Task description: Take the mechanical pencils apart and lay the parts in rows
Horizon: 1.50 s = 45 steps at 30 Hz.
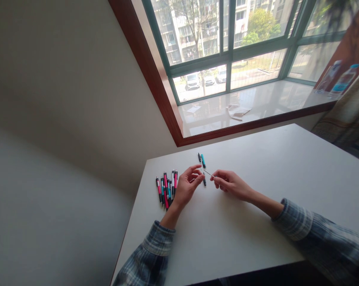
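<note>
Head view, forward and down over the white counter point(256, 167). Locate the right hand point(229, 183) right of centre, grip clenched: thumb and forefinger pinched on a thin refill point(208, 173). Read the refill's long axis as slanting up and to the left from the fingertips, free tip aimed toward the left hand point(189, 186). Locate the left hand just beside it, fingers curled, fingertips touching a short dark barrel point(204, 182); cannot tell whether pinched or merely touched. Read the barrel's long axis as running nearly straight away from the wearer, set at an angle to the refill's line rather than in line with it. Place the barrel just below the refill tip, near it, between the two hands; rate the left hand as nearer to the barrel, the right as nearer to the refill. Note a loose cluster of pens point(166, 187), pink, teal and dark, flat on the counter just left of the left hand. Note a teal pen piece point(203, 160) and a dark piece point(199, 157) side by side just beyond the hands. Note a window sill point(271, 99) beyond the counter's far edge, with a cloth point(237, 112) on it.
</note>
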### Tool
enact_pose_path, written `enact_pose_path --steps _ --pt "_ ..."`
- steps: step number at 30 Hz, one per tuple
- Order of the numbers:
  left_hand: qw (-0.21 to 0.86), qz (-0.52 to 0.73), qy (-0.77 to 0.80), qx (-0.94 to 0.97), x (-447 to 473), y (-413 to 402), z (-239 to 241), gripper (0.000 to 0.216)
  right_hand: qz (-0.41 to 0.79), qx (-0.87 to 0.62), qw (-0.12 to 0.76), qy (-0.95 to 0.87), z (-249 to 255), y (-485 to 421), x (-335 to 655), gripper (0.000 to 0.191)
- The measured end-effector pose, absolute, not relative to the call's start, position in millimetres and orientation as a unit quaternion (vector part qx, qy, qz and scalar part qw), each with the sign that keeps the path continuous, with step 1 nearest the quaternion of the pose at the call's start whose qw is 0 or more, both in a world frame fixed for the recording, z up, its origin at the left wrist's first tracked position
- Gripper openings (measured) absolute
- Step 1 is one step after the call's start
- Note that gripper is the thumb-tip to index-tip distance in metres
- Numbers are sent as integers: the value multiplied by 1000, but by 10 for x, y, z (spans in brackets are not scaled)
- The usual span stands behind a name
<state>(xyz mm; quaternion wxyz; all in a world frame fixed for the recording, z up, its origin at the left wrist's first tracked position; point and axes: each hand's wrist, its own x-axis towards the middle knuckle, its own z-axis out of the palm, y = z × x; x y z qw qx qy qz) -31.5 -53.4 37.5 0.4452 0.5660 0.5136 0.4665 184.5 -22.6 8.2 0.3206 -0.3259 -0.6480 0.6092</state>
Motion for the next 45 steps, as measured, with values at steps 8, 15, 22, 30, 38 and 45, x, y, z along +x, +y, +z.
enact_pose_path --steps 8,15,22,30,38,45 --pt "450 463 507 571 -273 -564 406 26 587 -318 301 -681 158 -293 1845 36" --pt "457 481 505 553 -282 -556 420 22 558 -321 300 -704 134 -283 1861 33" --pt "454 504 509 530 -354 -526 460 23 551 -324 297 -709 102 -272 1869 32" --pt "451 518 508 520 -364 -546 518 30 551 -324 311 -703 87 -262 1870 34" --pt "446 550 494 505 -380 -538 514 31 512 -348 337 -709 156 -252 1879 38" --pt "456 617 531 360 -518 -467 443 30 552 -393 358 -642 80 -195 1887 41"
